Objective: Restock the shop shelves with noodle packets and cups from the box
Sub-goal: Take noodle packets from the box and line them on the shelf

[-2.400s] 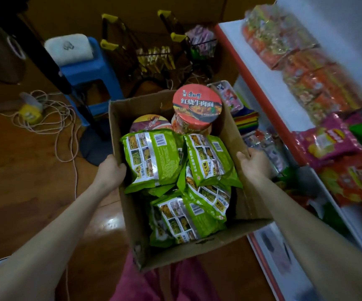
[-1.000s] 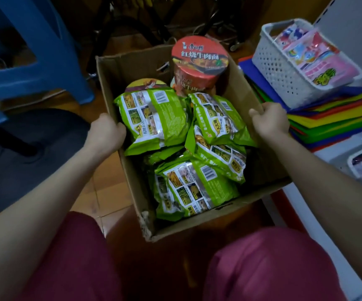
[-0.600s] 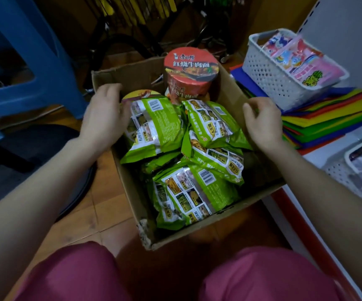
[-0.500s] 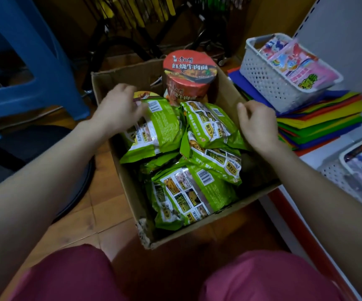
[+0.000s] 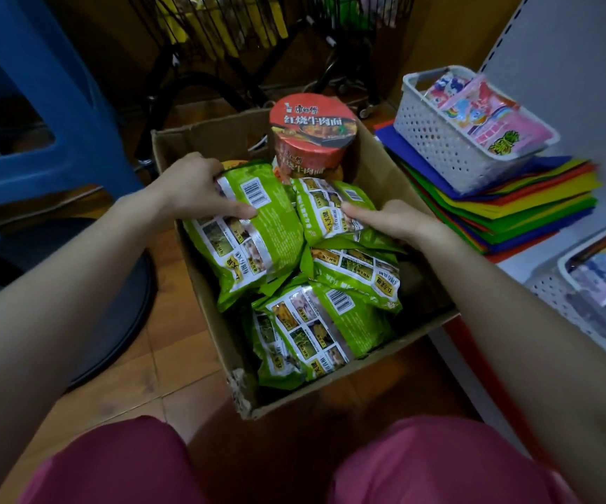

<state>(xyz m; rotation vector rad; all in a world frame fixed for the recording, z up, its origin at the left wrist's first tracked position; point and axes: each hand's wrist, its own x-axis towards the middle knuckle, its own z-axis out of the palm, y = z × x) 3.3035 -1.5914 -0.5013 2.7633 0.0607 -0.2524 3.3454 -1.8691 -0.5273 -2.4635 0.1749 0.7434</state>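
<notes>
An open cardboard box (image 5: 207, 296) sits on the floor between my knees, filled with several green noodle packets. A red noodle cup (image 5: 310, 140) stands at the box's far end, and another cup's lid peeks out to its left. My left hand (image 5: 194, 191) grips the top left green packet (image 5: 258, 234) at its far end, thumb on top. My right hand (image 5: 385, 218) grips the top right green packet (image 5: 325, 207) at its right side. More green packets (image 5: 316, 329) lie beneath, nearer to me.
A low shelf (image 5: 523, 260) on the right holds a white perforated basket (image 5: 443, 147) of pink snack packs on a stack of coloured sheets (image 5: 512, 209), and a second white basket (image 5: 585, 303). A blue stool (image 5: 39, 121) stands at left, wire racks behind the box.
My hands let go of the box's sides after it came down to the floor. Each has moved inward and taken hold of a green packet.
</notes>
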